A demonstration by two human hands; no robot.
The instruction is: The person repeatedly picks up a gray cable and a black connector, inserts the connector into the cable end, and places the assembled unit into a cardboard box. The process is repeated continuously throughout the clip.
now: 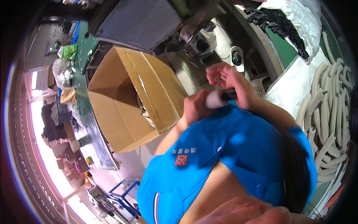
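In front of my chest, my left hand (pixel 194 107) is closed around a short pale tube (pixel 214 100). A black piece (pixel 229 95) sticks out of the tube's right end. My right hand (pixel 238 85) is beside that black end, its palm close to or touching it. The right fingers are loosely bent and a little apart, with nothing seen between them. How far the black piece reaches into the tube is hidden.
To the left stands an open cardboard box (pixel 164 99) with some pale tubes (pixel 147 116) inside. Many long whitish tubes (pixel 324 115) are heaped at the right. Beyond them, black parts (pixel 279 28) lie on a white bag (pixel 311 22). A dark panel (pixel 138 24) is at the far side.
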